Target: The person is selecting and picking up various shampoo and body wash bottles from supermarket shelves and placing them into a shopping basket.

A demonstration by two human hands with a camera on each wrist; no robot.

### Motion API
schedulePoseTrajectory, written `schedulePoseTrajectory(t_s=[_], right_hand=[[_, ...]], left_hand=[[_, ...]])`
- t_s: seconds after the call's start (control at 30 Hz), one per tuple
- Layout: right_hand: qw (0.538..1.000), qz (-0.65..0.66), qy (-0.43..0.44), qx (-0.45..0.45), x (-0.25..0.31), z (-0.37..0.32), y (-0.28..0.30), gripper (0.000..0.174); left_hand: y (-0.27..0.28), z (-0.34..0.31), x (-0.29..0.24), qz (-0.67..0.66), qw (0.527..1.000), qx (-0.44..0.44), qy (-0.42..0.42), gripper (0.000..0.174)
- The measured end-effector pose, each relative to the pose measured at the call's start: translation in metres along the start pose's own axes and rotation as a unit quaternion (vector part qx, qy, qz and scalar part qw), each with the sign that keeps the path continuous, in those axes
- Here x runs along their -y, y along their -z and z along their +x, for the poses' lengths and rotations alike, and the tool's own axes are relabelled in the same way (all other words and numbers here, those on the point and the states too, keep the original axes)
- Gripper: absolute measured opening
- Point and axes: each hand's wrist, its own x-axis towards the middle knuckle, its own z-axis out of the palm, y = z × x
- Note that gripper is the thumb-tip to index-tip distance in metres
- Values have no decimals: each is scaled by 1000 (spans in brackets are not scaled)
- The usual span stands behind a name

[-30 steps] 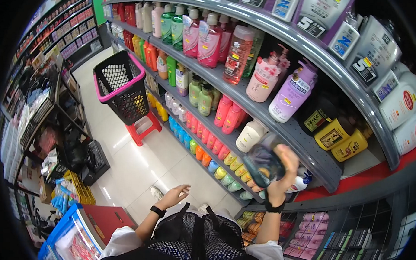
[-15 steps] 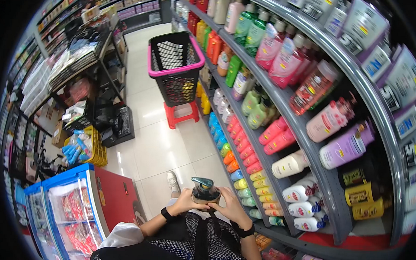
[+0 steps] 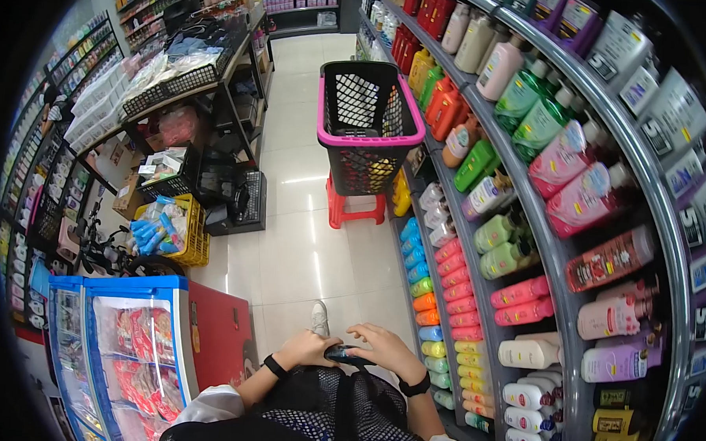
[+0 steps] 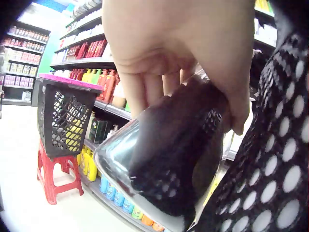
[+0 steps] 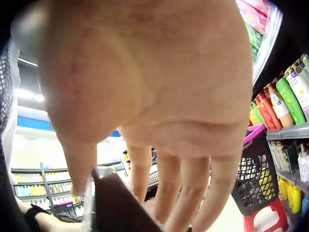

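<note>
Black and glossy, with clear edges, a squarish bottle tilts in my left hand, close to my body. My left fingers curl over its far side and my thumb presses the near side. My right hand is just beside it, fingers loosely stretched and spread, thumb apart from them; 1 corner of the bottle stands in that gap, though I cannot tell whether I touch it. I wear 2 black wristbands, 1 on the left and 1 on the right.

Under my hands is the black mesh fabric over my front, and just beyond them shows a white shoe on the pale tiled floor. Farther off, a black lattice basket with a pink rim stands on a red plastic stool. Grey shelves of coloured bottles curve along the right; near left is a blue-framed, red-sided freezer, with a yellow plastic crate beyond.
</note>
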Motion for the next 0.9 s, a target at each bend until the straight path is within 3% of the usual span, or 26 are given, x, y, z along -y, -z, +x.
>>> schedulePoseTrajectory(t_s=[0.03,0.1,0.2,0.3,0.4,0.53,0.67,0.77,0.83,0.9], right_hand=[[1000,0,1,0,0,14,2,40],[988,3,-124,89,2,41,10,44],[984,-27,-151,93,1,83,22,48],[985,-73,-122,98,-1,120,28,50],[988,-74,-102,88,9,156,24,45],[991,-100,-80,31,10,190,14,37],[986,-138,-92,20,14,210,22,34],[983,-170,-68,-29,0,223,34,30],[983,-152,-1,-99,-9,234,48,30],[981,-170,-9,-92,-24,249,65,30]], left_hand=[[7,5,11,2,1000,4,1,51],[24,16,30,-9,1000,-7,2,51],[52,29,65,-22,1000,-19,4,51],[74,37,109,-34,999,-4,17,51],[95,39,147,-29,997,-75,5,49],[122,47,185,-49,994,-93,-28,46],[133,70,197,-96,993,-66,-30,46],[133,102,203,-123,992,-16,-12,49],[132,123,201,-149,989,-13,-11,50],[130,151,214,-182,983,-14,-17,50]])
